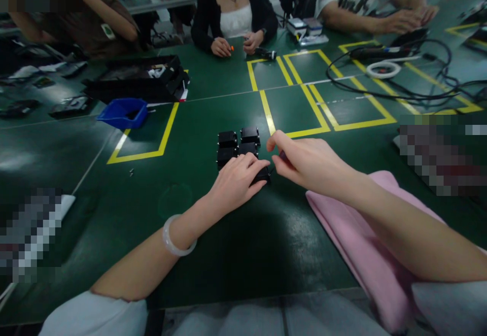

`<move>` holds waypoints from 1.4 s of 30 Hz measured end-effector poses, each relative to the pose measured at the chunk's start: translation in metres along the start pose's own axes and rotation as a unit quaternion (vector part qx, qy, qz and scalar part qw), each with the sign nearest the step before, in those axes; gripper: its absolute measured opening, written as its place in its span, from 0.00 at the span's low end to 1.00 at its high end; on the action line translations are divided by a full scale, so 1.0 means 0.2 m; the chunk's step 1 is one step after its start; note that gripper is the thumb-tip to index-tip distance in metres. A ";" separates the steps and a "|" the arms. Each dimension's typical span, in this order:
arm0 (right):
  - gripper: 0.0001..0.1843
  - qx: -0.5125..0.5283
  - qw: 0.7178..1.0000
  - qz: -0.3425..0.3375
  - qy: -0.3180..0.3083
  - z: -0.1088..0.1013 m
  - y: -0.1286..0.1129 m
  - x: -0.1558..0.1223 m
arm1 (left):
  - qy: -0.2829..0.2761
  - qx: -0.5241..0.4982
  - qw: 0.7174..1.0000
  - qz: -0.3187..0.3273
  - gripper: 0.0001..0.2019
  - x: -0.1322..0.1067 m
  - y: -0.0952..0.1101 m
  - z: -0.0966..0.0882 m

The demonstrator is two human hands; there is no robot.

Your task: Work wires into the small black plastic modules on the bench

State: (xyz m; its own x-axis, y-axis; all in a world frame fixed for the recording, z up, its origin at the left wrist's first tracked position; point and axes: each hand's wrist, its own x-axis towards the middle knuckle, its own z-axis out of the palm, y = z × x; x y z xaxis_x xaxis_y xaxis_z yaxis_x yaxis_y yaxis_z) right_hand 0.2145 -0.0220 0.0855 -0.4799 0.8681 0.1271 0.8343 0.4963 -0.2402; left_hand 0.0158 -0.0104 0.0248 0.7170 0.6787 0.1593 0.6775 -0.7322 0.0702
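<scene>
Several small black box-shaped blocks (pixel 227 138) with shiny metal pins at their corners stand close together in rows on the green table. My left hand (pixel 238 176), with a pale bracelet at its wrist, lies over the near blocks. Its thumb and forefinger grip the sides of the nearest black block (pixel 262 174). Just right of that block is my right hand (pixel 294 158), its fingers curled in a pinch. A dark bit shows between those fingers, but what it is stays hidden. My left hand covers part of the near row.
A blue bin (pixel 125 113) and black trays (pixel 140 77) stand at the left. Tiny metal pieces (pixel 131 172) lie nearer. Pink cloth (pixel 365 224) lies under my right forearm. Yellow tape (pixel 319 118) marks the table; black cables (pixel 422 92) are at right. Co-workers (pixel 234 16) sit opposite.
</scene>
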 end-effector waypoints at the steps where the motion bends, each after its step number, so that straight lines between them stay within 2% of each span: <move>1: 0.13 0.003 1.000 -0.001 -0.001 0.00 0.00 0.00 | -0.007 -0.008 1.000 0.004 0.15 0.01 0.01 0.00; 7: 0.12 0.019 1.000 -0.013 -0.003 0.00 0.00 0.00 | -0.063 0.011 0.998 -0.006 0.07 0.10 0.04 -0.01; 10: 0.10 0.012 1.000 -0.009 -0.016 0.00 0.00 0.00 | -0.091 0.039 0.995 -0.023 0.08 0.14 0.05 -0.02; 15: 0.12 -0.018 0.999 -0.005 -0.031 -0.01 0.01 0.00 | -0.116 0.056 0.992 -0.010 0.10 0.17 0.08 -0.03; 27: 0.11 0.015 1.000 -0.020 -0.007 -0.04 0.03 -0.01 | -0.120 0.061 0.991 -0.017 0.11 0.16 0.08 -0.02; 33: 0.07 0.072 0.996 -0.030 0.049 -0.06 0.04 -0.01 | -0.115 0.049 0.991 -0.047 0.09 0.13 0.08 -0.08; 35: 0.04 0.117 0.989 -0.042 0.078 -0.06 0.05 -0.01 | -0.101 0.033 0.993 -0.049 0.08 0.10 0.06 -0.13; 38: 0.01 0.188 0.967 -0.068 0.157 -0.05 0.05 -0.01 | -0.067 0.016 0.995 -0.077 0.06 0.05 0.00 -0.20; 40: 0.02 0.235 0.948 -0.074 0.199 -0.03 0.06 -0.01 | -0.053 -0.003 0.992 -0.117 0.05 0.00 -0.08 -0.22; 42: 0.03 0.285 0.933 -0.061 0.210 0.01 0.08 0.01 | -0.020 -0.026 0.987 -0.160 0.06 -0.07 -0.22 -0.22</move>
State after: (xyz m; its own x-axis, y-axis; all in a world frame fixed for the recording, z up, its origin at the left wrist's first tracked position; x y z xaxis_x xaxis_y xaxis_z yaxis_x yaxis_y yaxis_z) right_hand 0.2268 -0.0131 0.0797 -0.3125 0.7924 0.5238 0.4426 0.6094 -0.6579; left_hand -0.0320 0.0092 0.0636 0.4747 0.8764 0.0811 0.8616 -0.4815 0.1607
